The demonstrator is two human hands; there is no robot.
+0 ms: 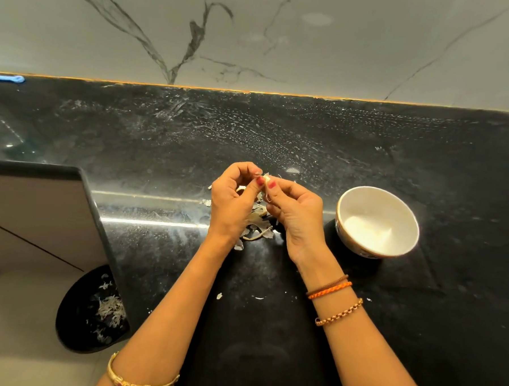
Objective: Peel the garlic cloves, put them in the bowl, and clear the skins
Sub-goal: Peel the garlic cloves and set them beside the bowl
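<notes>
Both hands, left (232,203) and right (295,212), pinch one garlic clove (266,180) above the table's (359,316) skin pile (257,222). Slippery, it might drop among skins, missing the bowl (377,221).

Two hands (232,200) (296,212), one garlic clove (266,180) between them, one white bowl (377,221), one heap of skins (257,222) on the table (426,148), one black bin (90,311).

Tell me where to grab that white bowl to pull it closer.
Probably grip the bowl by its near-left rim, coming from the right hand side. It stands upright and open, the wall flares wide, so a thumb-inside pinch on the rim suits better than wrapping the body.
</notes>
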